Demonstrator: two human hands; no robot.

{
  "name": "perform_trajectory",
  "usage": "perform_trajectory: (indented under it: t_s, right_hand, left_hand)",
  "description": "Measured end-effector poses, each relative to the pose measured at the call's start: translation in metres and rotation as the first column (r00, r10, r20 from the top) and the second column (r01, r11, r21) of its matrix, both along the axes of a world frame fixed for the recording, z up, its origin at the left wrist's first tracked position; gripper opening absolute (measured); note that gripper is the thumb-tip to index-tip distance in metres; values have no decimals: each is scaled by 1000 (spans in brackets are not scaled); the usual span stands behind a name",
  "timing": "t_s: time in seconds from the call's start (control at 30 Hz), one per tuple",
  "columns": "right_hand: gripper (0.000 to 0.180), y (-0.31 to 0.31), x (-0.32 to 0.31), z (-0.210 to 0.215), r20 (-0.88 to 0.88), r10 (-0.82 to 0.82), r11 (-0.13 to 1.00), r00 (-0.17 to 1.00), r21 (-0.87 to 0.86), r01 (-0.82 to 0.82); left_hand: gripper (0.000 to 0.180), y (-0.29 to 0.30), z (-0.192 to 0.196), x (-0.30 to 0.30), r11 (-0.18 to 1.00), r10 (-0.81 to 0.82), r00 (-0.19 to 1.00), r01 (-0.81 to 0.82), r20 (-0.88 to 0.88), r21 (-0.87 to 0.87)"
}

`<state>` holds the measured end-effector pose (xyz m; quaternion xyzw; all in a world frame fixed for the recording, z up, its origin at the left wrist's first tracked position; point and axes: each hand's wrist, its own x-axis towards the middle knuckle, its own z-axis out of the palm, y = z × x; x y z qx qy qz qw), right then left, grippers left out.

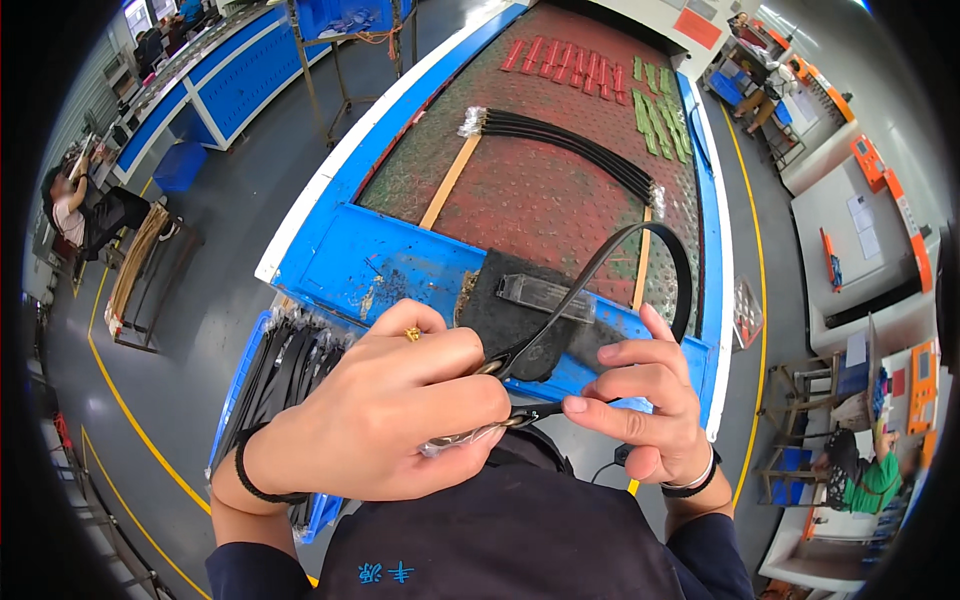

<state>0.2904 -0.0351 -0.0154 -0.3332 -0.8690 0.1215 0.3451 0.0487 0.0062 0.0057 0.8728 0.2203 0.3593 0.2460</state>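
Observation:
Between my hands a black strap [600, 262] with dark metal fittings bends into a tall loop. My left hand [390, 405], wearing a ring, is closed around its fitted end, and crumpled clear plastic shows below the fingers. The strap's lower run reaches my right hand [640, 405] and passes behind the thumb; those fingers are partly curled and spread, with the strap against them. Just beyond lies a black pad [490, 320] carrying a clear plastic case [545, 297], on the blue front ledge [345, 255] of a conveyor machine.
The reddish conveyor bed [450, 215] bears several black straps [570, 140] with plastic-wrapped ends, two wooden sticks, red strips [565, 65] and green strips [660, 120]. A blue crate [245, 385] of black straps stands at my left. Other people sit at both sides, farther off.

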Motion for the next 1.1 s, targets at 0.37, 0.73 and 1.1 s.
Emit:
perform_trajectory:
  t_s: [0.37, 0.73, 1.1]
  right_hand:
    - [64, 2, 1, -1, -12, -4, 1000, 1000, -8, 4]
    - [64, 3, 0, -2, -31, -8, 1000, 999, 1, 8]
    - [65, -9, 31, -45, -447, -400, 801, 800, 254, 543]
  left_hand:
    - [13, 2, 1, 1, 1000, -9, 1000, 9, -16, 11]
    - [13, 1, -1, 1, 999, -7, 1000, 8, -7, 52]
    - [14, -2, -3, -9, 998, -13, 1000, 14, -10, 62]
